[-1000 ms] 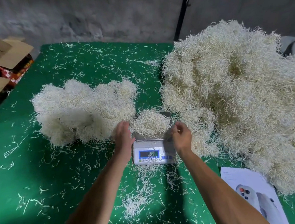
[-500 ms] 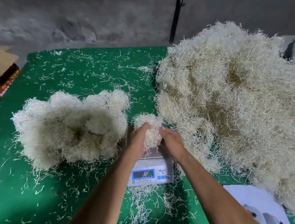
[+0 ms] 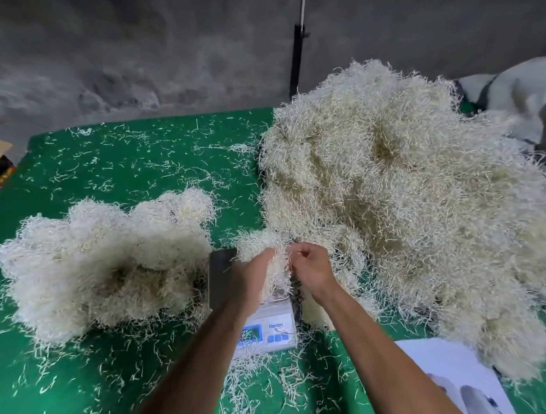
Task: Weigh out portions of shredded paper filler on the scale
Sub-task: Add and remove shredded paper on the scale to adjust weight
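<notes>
My two forearms reach forward side by side. My left hand [image 3: 254, 271] and right hand [image 3: 309, 264] have the fingers curled, close together.

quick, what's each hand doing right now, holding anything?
Left hand: holds the clump of shredded paper above the scale.
Right hand: fingers curled, pinching strands of that same clump.
</notes>
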The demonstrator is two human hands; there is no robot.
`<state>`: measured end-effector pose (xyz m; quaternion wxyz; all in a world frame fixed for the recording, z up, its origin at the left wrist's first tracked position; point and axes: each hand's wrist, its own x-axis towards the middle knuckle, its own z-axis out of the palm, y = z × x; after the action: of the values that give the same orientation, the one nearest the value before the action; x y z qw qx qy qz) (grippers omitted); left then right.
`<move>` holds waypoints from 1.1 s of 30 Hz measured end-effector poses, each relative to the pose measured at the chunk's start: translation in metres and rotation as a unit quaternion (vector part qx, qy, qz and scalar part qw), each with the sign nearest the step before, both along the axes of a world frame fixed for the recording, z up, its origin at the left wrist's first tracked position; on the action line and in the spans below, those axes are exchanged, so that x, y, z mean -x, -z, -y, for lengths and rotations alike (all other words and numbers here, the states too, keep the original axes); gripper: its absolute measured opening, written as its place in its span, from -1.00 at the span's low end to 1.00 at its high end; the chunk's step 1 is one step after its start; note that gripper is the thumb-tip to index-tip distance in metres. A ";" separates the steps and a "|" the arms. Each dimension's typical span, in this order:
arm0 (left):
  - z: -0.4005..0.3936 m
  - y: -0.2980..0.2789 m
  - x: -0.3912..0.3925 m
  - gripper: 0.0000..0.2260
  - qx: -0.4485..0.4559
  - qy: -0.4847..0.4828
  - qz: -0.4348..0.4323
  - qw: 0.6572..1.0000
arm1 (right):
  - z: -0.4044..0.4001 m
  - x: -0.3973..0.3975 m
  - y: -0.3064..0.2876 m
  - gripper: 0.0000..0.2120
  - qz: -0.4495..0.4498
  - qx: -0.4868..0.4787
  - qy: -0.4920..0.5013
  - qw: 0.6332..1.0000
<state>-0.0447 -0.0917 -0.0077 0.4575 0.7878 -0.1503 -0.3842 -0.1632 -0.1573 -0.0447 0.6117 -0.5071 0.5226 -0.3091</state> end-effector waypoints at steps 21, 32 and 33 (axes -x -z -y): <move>-0.052 0.004 -0.034 -0.79 0.117 -0.089 -0.222 0.964 | 0.099 0.069 0.003 -0.83 -0.270 0.105 0.133 0.948; -0.051 -0.012 -0.015 -0.49 0.106 0.010 -0.242 0.964 | -0.009 -0.024 -0.048 -0.52 -0.152 0.120 -0.301 0.934; -0.051 -0.013 -0.016 -0.49 0.097 0.013 -0.237 0.967 | -0.016 -0.028 -0.049 -0.57 -0.109 0.080 -0.305 0.943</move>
<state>-0.0290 -0.0407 0.0057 0.5489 0.6241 -0.0843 -0.5497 -0.1347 -0.1415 0.0039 0.5734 -0.7202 0.3798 -0.0908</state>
